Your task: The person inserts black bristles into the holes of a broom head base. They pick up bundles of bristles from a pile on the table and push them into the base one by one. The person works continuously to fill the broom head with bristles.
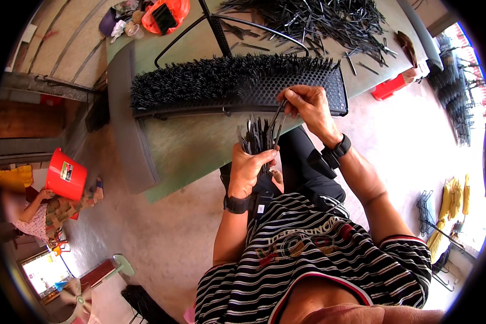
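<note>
Wearer's hands: two. Perforated black panel: one. Tabletop: one. Labelled red bucket: one. Red plastic bag: one. Fan: one. Black strips: many, uncountable.

Green table, bristled black panel on it, heap of black strips beyond, orange-red bag

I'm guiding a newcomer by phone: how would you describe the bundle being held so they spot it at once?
Find the green table and the long, black perforated panel across it. Just below that panel in the picture, the left hand grips the bundle of dark strips. Unlike the loose pile scattered at the table's far side, these are gathered together in one fist.
</note>
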A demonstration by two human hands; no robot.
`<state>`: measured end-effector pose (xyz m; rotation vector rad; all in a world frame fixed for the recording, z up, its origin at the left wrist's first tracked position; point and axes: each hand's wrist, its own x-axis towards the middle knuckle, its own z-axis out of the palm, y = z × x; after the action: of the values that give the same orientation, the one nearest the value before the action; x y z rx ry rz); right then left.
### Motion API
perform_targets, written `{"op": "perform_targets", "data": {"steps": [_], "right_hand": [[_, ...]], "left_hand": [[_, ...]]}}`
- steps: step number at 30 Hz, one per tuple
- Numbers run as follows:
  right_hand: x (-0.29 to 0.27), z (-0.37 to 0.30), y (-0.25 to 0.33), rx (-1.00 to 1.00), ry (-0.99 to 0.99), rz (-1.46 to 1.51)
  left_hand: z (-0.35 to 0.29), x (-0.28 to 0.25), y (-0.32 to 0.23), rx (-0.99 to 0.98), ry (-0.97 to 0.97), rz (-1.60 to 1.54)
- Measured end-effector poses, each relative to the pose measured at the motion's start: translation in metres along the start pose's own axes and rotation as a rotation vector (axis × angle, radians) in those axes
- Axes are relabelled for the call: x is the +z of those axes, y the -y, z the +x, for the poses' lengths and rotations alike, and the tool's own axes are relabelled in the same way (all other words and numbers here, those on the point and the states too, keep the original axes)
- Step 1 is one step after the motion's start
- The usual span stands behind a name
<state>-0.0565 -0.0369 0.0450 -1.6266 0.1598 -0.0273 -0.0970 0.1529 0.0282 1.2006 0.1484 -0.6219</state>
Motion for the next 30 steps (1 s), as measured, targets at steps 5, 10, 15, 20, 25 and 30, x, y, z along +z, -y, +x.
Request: {"op": "perform_targets", "data": {"steps": [5,10,15,20,25,30], "right_hand": [[-0.001,-0.002,0.015,0.057,0.039,-0.049],[-0.002,-0.011,0.005,-0.092,-0.067,-0.106],[-0.017,0.016,-0.017,-0.139,-0.12,0.133],[-0.047,0.025,-0.009,-0.18,-0.176,0.2],[-0.034,0.004,0.018,-0.21,-0.236,-0.018],[-0.021,0.013,0.033,-0.205,-0.222,0.063]], "left_hand": [[-0.003,0.0,0.0,-0.042,0.026,-0.005],[-0.012,-0.004,-0.015,0.184,-0.019,0.252],[-0.013,-0.01,0.011,0.102,-0.006,-0.022],[-0.015,-0.032,0.023,0.037,-0.062,-0.163],[0.002,-0.028,0.013,0.095,-0.122,-0.195],[0.021,-0.02,-0.002,0.032,-0.201,-0.323]]}}
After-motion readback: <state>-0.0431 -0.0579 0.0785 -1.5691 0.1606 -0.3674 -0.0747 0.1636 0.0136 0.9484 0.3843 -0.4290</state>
